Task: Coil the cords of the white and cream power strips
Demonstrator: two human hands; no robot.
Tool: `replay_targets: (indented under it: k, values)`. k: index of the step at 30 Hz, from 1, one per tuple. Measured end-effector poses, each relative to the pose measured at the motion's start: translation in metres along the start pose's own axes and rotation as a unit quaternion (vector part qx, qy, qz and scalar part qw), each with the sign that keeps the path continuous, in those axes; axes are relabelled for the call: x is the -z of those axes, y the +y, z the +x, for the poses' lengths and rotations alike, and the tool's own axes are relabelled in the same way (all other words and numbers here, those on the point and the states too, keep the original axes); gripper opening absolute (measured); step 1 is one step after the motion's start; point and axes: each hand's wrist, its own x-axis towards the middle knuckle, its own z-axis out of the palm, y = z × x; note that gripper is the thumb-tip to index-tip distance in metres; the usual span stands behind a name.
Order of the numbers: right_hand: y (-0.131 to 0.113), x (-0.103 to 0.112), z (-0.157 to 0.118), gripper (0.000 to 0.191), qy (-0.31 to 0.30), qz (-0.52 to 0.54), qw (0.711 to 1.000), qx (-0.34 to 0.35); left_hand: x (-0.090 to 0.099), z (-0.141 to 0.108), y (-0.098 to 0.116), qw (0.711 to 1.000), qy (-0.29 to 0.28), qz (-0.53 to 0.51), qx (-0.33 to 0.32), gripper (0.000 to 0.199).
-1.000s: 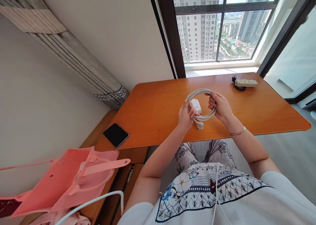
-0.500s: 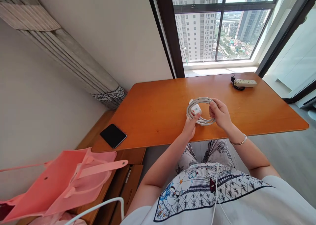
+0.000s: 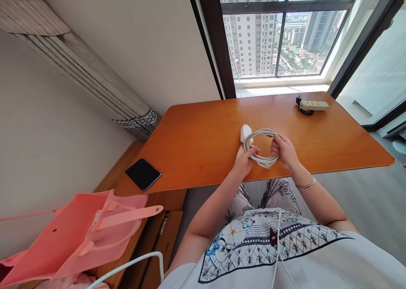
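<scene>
A coiled white cable (image 3: 261, 132) is held between both hands above the front part of the orange-brown table (image 3: 196, 141). My left hand (image 3: 243, 161) grips the coil's left side, its thumb across the loops. A white plug or adapter (image 3: 245, 133) shows just beyond those fingers, at the coil's upper left. On the right side of the coil, my right hand (image 3: 283, 149) is closed around the loops, with its fingers pinched together. Some lower loops hang slightly apart near the table's front edge.
A black tablet (image 3: 143, 174) lies at the table's left corner. Near the back right is a power strip (image 3: 314, 105) with a black cord. An open pink bag (image 3: 79, 234) stands at the lower left, with a white curved tube (image 3: 133, 261) beside it.
The coil has tilted and shifted slightly right and down. The white plug, earlier inside the ring, now shows outside its upper left. Both hands keep their hold.
</scene>
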Motion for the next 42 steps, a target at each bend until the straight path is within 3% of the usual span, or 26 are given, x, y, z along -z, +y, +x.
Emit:
replay_targets:
  k: [6, 11, 15, 20, 23, 26, 32, 37, 42]
  values:
    - [0.017, 0.016, 0.010, 0.020, 0.027, 0.137, 0.983, -0.123, -0.002, -0.004, 0.008, 0.989, -0.026, 0.097, -0.111, 0.089]
    - [0.020, 0.016, 0.012, 0.011, 0.006, 0.204, 0.967, -0.150, 0.000, -0.007, 0.018, 0.978, -0.062, 0.149, -0.135, 0.100]
    - [0.021, 0.012, 0.010, 0.013, 0.018, 0.205, 0.969, -0.135, 0.000, -0.009, 0.018, 0.978, -0.064, 0.142, -0.139, 0.090]
    - [0.027, 0.010, 0.007, 0.020, 0.048, 0.170, 0.982, -0.062, 0.003, -0.004, 0.017, 0.989, -0.042, 0.120, -0.080, 0.061]
    - [0.029, 0.012, 0.007, 0.021, 0.044, 0.163, 0.983, -0.070, 0.003, -0.004, 0.022, 0.991, -0.028, 0.108, -0.068, 0.073]
    - [0.028, 0.014, 0.008, 0.018, 0.030, 0.174, 0.978, -0.110, -0.001, -0.008, 0.028, 0.987, -0.051, 0.104, -0.107, 0.089]
    - [0.025, 0.016, 0.011, 0.017, -0.014, 0.188, 0.971, -0.149, -0.006, -0.017, 0.033, 0.983, -0.061, 0.113, -0.130, 0.076]
    - [0.031, 0.020, 0.014, 0.016, -0.027, 0.198, 0.964, -0.176, 0.000, -0.011, 0.037, 0.977, -0.040, 0.154, -0.141, 0.092]
    - [0.033, 0.023, 0.017, 0.013, 0.009, 0.168, 0.975, -0.145, 0.011, -0.007, 0.047, 0.943, -0.124, 0.261, -0.163, 0.073]
